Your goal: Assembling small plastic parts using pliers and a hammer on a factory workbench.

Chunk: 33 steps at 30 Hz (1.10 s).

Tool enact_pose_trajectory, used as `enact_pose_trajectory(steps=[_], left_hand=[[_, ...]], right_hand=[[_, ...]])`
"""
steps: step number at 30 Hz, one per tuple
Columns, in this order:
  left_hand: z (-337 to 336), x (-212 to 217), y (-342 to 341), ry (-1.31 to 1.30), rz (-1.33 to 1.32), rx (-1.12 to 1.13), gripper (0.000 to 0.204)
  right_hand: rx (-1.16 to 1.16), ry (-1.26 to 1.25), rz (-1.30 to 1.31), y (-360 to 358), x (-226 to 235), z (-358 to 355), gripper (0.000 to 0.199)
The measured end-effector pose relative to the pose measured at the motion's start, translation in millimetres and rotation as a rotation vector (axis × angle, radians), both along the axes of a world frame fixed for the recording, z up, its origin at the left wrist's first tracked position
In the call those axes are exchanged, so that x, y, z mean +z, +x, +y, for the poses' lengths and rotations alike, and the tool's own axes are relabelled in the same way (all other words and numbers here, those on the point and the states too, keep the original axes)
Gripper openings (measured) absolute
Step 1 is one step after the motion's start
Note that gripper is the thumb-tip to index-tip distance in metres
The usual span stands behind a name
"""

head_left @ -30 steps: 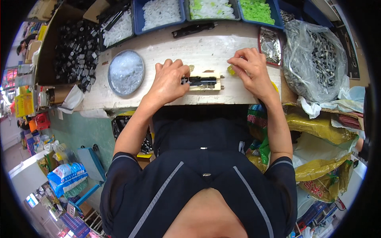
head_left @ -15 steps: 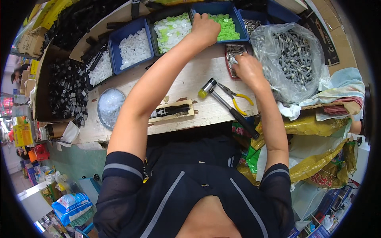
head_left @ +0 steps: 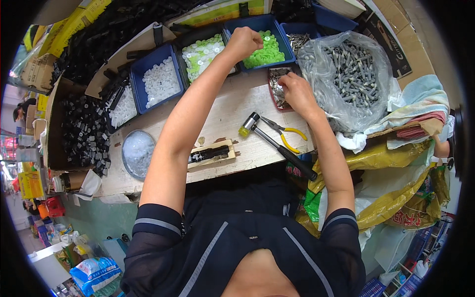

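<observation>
My left hand [head_left: 242, 42] reaches far forward into a blue bin of bright green plastic pieces [head_left: 269, 49], fingers curled down among them; what it grips is hidden. My right hand [head_left: 295, 92] rests on a small dark red tray of silver metal parts [head_left: 275, 81], fingertips pinched over them. On the pale wooden bench [head_left: 222, 119] lies a small wooden jig [head_left: 212, 155] with a black part set in it. A hammer [head_left: 277, 146] with a black handle and yellow-tipped head lies to the right of the jig. Yellow-handled pliers [head_left: 284, 132] lie beside the hammer.
Blue bins hold white parts [head_left: 161, 81] and pale green parts [head_left: 203, 54]. A clear bag of grey metal pins [head_left: 354, 74] sits at right. A round clear lid [head_left: 137, 152] lies at left, near a box of black parts [head_left: 86, 131]. Yellow bags [head_left: 396, 193] crowd the right side.
One second ago both hands were at the wooden jig. The left hand then reached up into the green bin, and the right moved to the metal parts tray; both stay there now.
</observation>
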<state>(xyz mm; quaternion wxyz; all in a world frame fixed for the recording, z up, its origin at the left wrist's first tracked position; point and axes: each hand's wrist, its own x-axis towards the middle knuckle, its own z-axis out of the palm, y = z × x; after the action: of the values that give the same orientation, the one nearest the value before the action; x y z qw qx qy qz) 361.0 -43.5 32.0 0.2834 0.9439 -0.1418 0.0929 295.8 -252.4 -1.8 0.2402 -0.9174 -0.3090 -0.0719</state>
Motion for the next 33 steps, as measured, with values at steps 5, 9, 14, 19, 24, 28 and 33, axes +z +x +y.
enact_pose_trajectory(steps=[5, 9, 14, 19, 24, 28, 33], left_hand=[[2.4, 7.0, -35.2, -0.675, 0.267, 0.042, 0.019], [14.1, 13.3, -112.0, -1.268, 0.393, -0.005, 0.027], [13.6, -30.5, -207.5, -1.802, 0.397, -0.192, 0.016], [14.7, -40.5, -259.9, -2.016, 0.327, -0.225, 0.013], [23.2, -41.9, -280.2, -2.05, 0.295, -0.198, 0.013], [26.2, -35.6, -286.9, -1.966, 0.204, -0.178, 0.011], [25.9, -29.2, -293.3, -1.776, 0.065, -0.126, 0.009]], right_hand=[[-0.013, 0.285, 0.075, -6.6, 4.7, -1.0, 0.014], [-0.06, 0.85, 0.622, -31.2, 38.3, 11.2, 0.01], [0.071, 1.004, 0.875, -77.9, 55.8, 41.4, 0.012], [0.206, 1.021, 0.974, -116.0, 46.4, 77.0, 0.014], [0.231, 1.001, 1.044, -137.5, 47.7, 95.7, 0.013], [0.251, 0.994, 1.07, -143.4, 49.1, 100.1, 0.012], [0.239, 0.969, 1.082, -143.6, 49.8, 102.7, 0.014]])
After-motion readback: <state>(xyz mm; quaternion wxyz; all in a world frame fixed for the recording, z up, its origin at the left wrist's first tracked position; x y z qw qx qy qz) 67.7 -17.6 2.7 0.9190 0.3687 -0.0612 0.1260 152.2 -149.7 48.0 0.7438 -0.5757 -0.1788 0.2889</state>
